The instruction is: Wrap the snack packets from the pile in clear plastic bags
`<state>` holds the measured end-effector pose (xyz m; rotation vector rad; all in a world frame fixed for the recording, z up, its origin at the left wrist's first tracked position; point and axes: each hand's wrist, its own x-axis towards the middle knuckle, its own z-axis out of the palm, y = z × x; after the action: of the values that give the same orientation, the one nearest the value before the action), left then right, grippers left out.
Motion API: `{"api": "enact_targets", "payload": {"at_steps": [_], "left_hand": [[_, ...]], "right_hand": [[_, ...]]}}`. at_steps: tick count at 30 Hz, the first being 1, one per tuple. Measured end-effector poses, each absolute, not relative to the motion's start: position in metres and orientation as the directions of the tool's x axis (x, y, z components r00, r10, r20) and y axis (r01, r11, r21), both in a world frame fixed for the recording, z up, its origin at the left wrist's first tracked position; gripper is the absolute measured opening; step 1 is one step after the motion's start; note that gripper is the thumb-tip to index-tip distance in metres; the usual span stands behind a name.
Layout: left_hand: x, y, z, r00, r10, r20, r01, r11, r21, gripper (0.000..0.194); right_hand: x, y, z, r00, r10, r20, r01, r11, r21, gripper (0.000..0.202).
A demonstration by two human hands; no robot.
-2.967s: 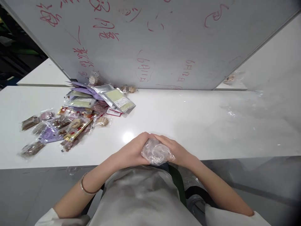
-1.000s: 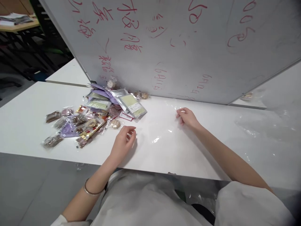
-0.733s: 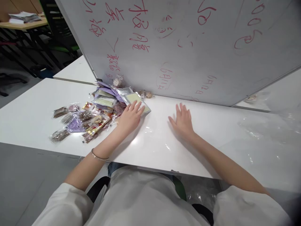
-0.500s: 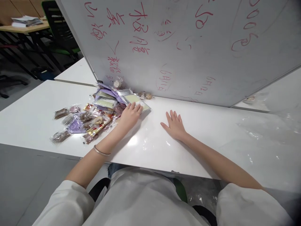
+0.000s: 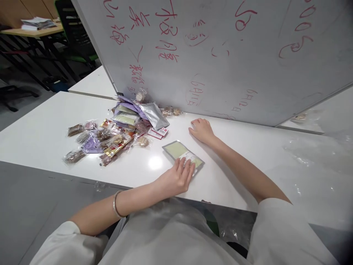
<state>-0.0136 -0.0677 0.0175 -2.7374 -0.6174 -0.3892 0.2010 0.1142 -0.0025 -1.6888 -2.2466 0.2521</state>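
Note:
My left hand [image 5: 180, 176] is over the lower right part of a flat green-and-silver packet [image 5: 178, 150] with a white label. Its fingers are bent together across the packet, and the thumb is hidden. My right hand [image 5: 202, 130] rests on the table up and to the right of the packet, palm down. Its fingers are slightly bent, the thumb stands apart, and nothing is in it. Left of both hands spreads a pile of wrapped snacks, with a plain silver pouch [image 5: 156, 116], purple packets [image 5: 127, 102] and another green packet [image 5: 124, 118].
A whiteboard [image 5: 176, 81] with red writing stands along the back of the white table [image 5: 41, 125]. White-and-red cards [image 5: 158, 133] and a round wrapped snack [image 5: 142, 141] lie beside the pile. Clear plastic [image 5: 311, 162] covers the right side.
The green-and-silver packet has come off the pile with my left hand, toward me and to the right, uncovering the silver pouch and cards. My right hand has shifted away from me, its fingers more bent.

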Motion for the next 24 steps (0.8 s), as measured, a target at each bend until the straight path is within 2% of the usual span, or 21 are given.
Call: {"api": "enact_targets", "payload": {"at_steps": [6, 9, 11, 14, 16, 20, 24], "left_hand": [[-0.069, -0.059, 0.015, 0.836, 0.491, 0.245, 0.500, -0.866, 0.028, 0.045], [-0.093, -0.053, 0.010, 0.792, 0.585, 0.173, 0.565, -0.810, 0.156, 0.051], [-0.106, -0.048, 0.009, 0.709, 0.685, 0.170, 0.655, -0.728, 0.203, 0.048], [-0.121, -0.034, 0.010, 0.466, 0.857, 0.219, 0.842, -0.505, 0.187, 0.045], [-0.128, -0.020, 0.010, 0.370, 0.903, 0.216, 0.901, -0.406, 0.152, 0.048], [-0.137, 0.005, 0.011, 0.374, 0.915, 0.152, 0.914, -0.391, 0.104, 0.045], [-0.138, 0.003, 0.020, 0.340, 0.931, 0.133, 0.939, -0.344, 0.013, 0.043]], "right_hand": [[0.141, 0.162, 0.009, -0.419, 0.887, 0.194, 0.867, 0.454, -0.203, 0.070], [0.120, 0.179, 0.014, -0.482, 0.865, 0.138, 0.867, 0.494, -0.066, 0.064], [0.112, 0.184, 0.016, -0.489, 0.866, 0.106, 0.869, 0.495, -0.029, 0.060], [0.107, 0.186, 0.021, -0.474, 0.876, 0.093, 0.877, 0.478, -0.035, 0.057], [0.108, 0.186, 0.026, -0.451, 0.888, 0.092, 0.889, 0.456, -0.043, 0.059], [0.125, 0.173, 0.043, -0.348, 0.927, 0.137, 0.919, 0.366, -0.144, 0.062], [0.164, 0.111, 0.057, -0.299, 0.933, 0.200, 0.911, 0.341, -0.231, 0.049]]}}
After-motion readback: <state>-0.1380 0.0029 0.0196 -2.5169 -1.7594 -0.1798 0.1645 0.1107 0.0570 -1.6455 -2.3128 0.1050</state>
